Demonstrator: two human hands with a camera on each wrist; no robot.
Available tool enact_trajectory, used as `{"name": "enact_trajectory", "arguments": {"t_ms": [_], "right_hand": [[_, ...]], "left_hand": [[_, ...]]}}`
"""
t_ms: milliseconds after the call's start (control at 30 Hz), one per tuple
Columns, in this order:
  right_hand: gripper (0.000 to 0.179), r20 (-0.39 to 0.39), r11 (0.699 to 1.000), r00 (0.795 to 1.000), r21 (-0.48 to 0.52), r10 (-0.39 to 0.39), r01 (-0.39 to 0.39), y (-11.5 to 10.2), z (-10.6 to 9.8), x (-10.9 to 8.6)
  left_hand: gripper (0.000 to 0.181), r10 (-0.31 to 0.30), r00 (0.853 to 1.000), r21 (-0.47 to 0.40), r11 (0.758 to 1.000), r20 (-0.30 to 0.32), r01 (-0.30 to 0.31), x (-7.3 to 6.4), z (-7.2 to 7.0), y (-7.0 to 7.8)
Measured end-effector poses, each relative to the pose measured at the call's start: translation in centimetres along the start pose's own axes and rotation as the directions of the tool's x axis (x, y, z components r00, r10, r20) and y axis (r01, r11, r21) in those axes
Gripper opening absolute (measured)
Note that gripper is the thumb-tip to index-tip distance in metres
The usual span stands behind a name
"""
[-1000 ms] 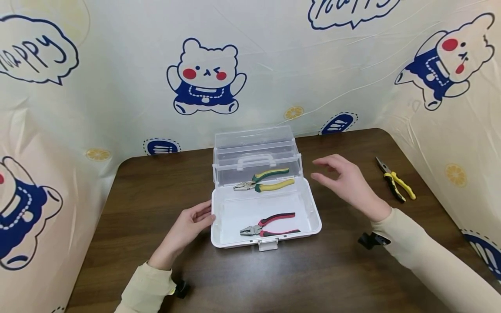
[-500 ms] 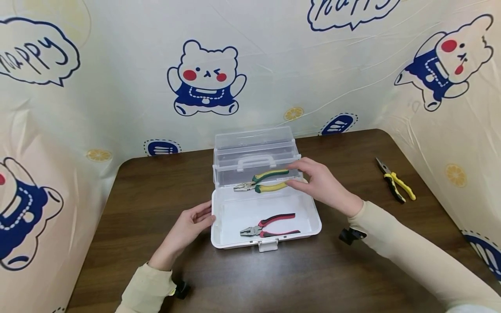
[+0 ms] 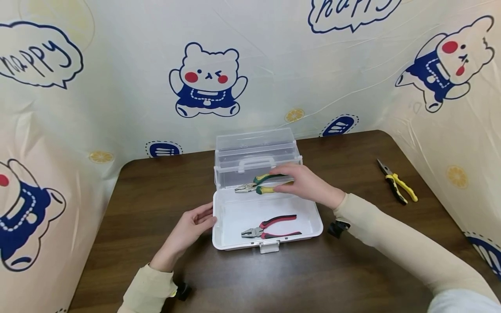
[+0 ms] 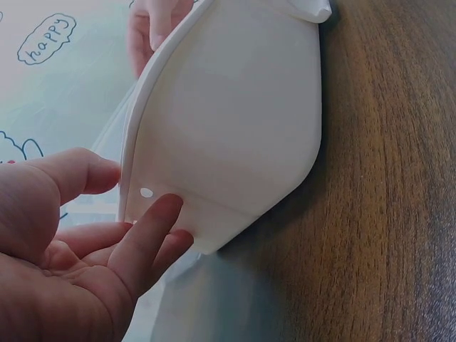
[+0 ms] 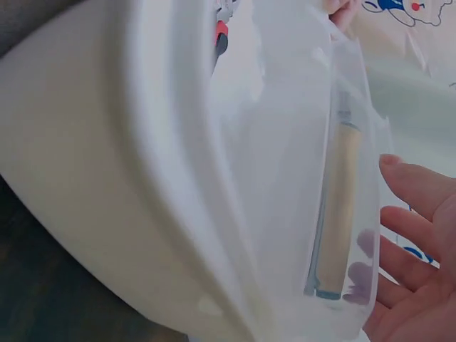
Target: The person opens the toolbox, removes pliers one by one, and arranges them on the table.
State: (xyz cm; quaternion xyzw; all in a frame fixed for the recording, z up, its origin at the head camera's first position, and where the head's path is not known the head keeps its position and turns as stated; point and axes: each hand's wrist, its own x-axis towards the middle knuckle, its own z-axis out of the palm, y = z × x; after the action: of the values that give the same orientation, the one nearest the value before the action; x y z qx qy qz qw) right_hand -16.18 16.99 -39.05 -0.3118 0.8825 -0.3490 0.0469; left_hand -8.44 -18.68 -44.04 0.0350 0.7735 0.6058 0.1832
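Observation:
A white toolbox (image 3: 219, 234) stands with its clear lid (image 3: 254, 141) raised behind it. My left hand (image 3: 192, 226) holds its left side, thumb at the rim and fingers against the outer wall (image 4: 235, 92). Pliers with green and yellow handles (image 3: 266, 189) lie in the clear tray at the back. Over their handle ends is my right hand (image 3: 301, 180), thumb and fingers spread apart; in the right wrist view the fingers show beside the tray (image 5: 328, 313), not curled round the handle. Red and black pliers (image 3: 270, 226) lie in the white bottom.
Long-nose pliers with yellow and black handles (image 3: 399, 184) lie on the brown table (image 3: 156, 195) at the far right. The toolbox's latch (image 3: 270, 248) hangs at its front. A patterned cloth (image 3: 274, 78) hangs behind and at both sides.
My right hand has moved left from beside the toolbox to over the green and yellow handles. The left hand and all the pliers stay where they were.

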Motion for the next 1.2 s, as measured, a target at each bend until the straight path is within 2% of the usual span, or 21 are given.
{"name": "enact_trajectory", "arguments": {"t_ms": [333, 533, 1000, 1200], "right_hand": [[0.053, 0.167, 0.996, 0.986, -0.083, -0.011, 0.025, 0.0, 0.3, 1.7], [0.055, 0.22, 0.994, 0.975, -0.099, -0.028, 0.051, 0.2, -0.1, 2.1], [0.054, 0.187, 0.993, 0.98, -0.091, -0.062, 0.08, 0.7, 0.2, 1.9], [0.054, 0.138, 0.998, 0.99, -0.057, -0.018, 0.026, 0.7, -0.2, 1.4]], "left_hand": [[0.056, 0.0, 1.0, 0.006, 1.0, -0.008, 0.0, 0.1, -0.1, 0.0], [0.056, -0.011, 1.0, -0.004, 1.0, -0.009, 0.011, 0.0, -0.2, 0.1], [0.058, -0.019, 1.0, -0.011, 1.0, -0.011, 0.019, 0.0, -0.1, -0.1], [0.058, -0.023, 1.0, -0.011, 1.0, -0.016, 0.022, 0.0, -0.2, -0.2]]}}
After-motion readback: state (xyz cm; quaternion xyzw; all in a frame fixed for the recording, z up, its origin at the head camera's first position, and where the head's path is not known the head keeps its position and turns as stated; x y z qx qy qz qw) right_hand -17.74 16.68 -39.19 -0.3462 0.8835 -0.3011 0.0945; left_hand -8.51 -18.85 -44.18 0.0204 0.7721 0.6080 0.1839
